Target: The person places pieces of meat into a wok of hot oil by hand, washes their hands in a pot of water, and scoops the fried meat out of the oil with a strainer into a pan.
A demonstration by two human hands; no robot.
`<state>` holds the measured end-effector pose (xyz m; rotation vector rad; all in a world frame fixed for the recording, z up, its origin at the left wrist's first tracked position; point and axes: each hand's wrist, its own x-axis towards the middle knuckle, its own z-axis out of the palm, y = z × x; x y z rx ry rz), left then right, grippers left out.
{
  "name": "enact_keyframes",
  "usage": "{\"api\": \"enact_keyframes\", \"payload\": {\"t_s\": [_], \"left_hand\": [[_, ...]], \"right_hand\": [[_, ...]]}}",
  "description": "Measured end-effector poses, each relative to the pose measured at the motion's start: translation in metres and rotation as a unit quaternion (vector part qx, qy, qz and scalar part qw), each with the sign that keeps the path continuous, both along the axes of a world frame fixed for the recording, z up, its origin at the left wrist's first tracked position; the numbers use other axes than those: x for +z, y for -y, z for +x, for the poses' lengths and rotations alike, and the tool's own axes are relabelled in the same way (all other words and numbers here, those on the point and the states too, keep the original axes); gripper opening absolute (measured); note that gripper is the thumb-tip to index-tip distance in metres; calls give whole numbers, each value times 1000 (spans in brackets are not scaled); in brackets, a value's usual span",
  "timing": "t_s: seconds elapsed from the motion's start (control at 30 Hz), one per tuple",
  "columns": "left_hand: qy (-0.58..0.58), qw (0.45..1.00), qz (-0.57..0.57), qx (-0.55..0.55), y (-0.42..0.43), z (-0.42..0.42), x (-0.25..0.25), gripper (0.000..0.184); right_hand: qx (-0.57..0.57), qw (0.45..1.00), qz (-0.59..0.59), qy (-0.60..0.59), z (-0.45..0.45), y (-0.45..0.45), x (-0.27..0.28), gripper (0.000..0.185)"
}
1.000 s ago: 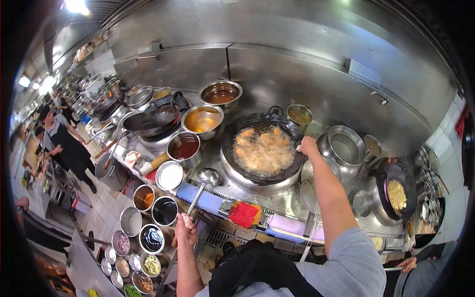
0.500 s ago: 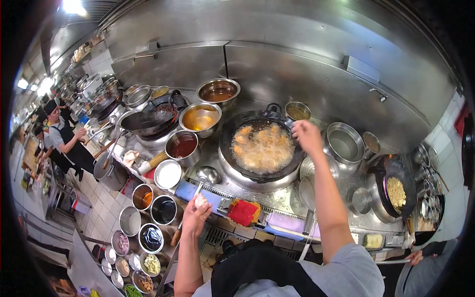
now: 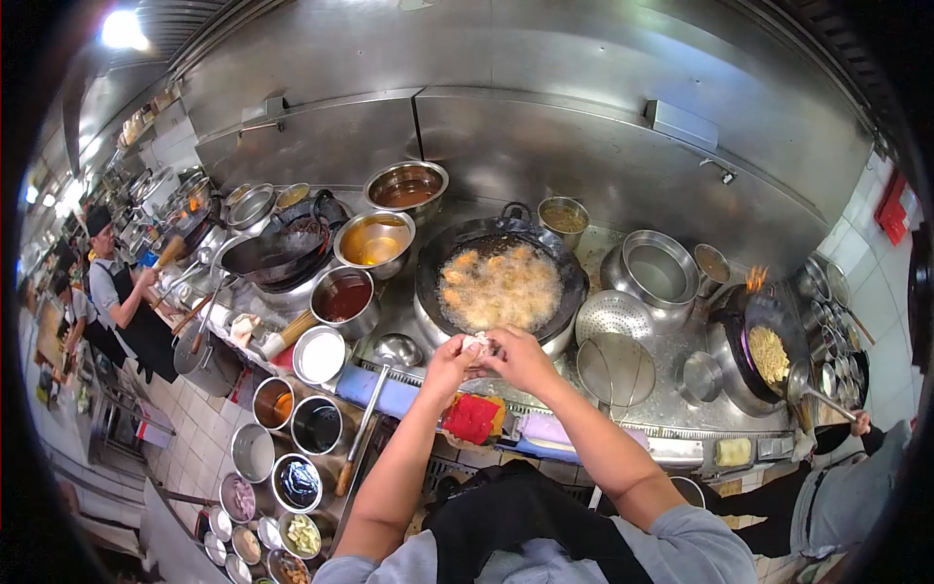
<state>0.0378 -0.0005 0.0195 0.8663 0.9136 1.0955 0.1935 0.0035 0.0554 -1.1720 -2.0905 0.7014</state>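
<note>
- Two bare hands meet at center frame, the left hand (image 3: 449,364) pinching a pale, doughy-looking lump (image 3: 476,342) in its fingertips.
- Fingers of the right hand (image 3: 519,359) curl narrowly against the lump; whether they grip it cannot be told.
- The lump sits just in front of a black wok (image 3: 574,285), where golden pieces (image 3: 501,284) bubble in oil.
- Small and partly hidden, it is probably light, soft, slightly slippery and easily torn, best held lightly by its sides.
- Right of the wok lie a perforated strainer (image 3: 615,315) and a wire-mesh strainer (image 3: 617,378); a red cloth (image 3: 469,419) rests below the hands.
- At lower right, a co-worker's hand (image 3: 860,422) holds a long-handled ladle (image 3: 801,382).
</note>
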Motion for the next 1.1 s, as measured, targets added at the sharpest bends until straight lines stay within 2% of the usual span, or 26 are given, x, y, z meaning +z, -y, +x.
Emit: {"api": "enact_keyframes", "payload": {"t_s": [0.07,0.2,0.3,0.37,0.4,0.47,0.5,0.6,0.67,0.7,0.77,0.8,0.87,0.9,0.97,1.1], "left_hand": [[-8,999,-11,-30,-3,3,4,15],[-12,999,-12,-49,-5,6,2,16],[-1,1000,-11,-28,-6,11,-11,16],[63,998,-13,16,-5,13,-14,17],[63,998,-13,16,-8,13,-15,17],[76,996,-9,-35,-11,14,-19,18],[77,996,-10,-36,-11,14,-16,18],[28,997,-20,-73,-11,17,-13,23],[-157,969,169,-88,-18,19,-26,26],[-157,969,170,-88,-19,20,-27,26],[-31,997,52,-55,-20,21,-29,22],[-30,997,52,-56,-18,22,-29,22],[90,996,1,-21,-15,23,-28,18],[91,996,2,-21,-12,24,-22,18],[150,987,-47,-24,-6,25,-5,18],[139,984,-83,-78,-9,31,0,19]], "right_hand": [[-26,998,56,17,5,-1,-5,18],[-38,996,76,1,10,-3,-16,18],[-55,998,30,12,14,-1,-17,19],[-43,997,-37,-59,16,5,-7,19],[-43,997,-37,-59,16,3,-8,19],[-24,995,91,-14,16,3,-14,18],[-25,996,89,-14,17,2,-16,18],[-29,993,102,56,18,-3,-21,19],[-24,989,144,38,20,-6,-26,19],[-25,988,144,38,20,-3,-19,19],[-58,997,33,28,23,4,-3,18],[-59,997,33,29,25,4,-4,18],[-60,988,-111,-85,28,3,-9,23],[-60,988,-110,-85,29,2,-12,23],[-54,998,6,-41,29,2,-20,29],[-78,994,61,47,25,1,-29,29]]}}
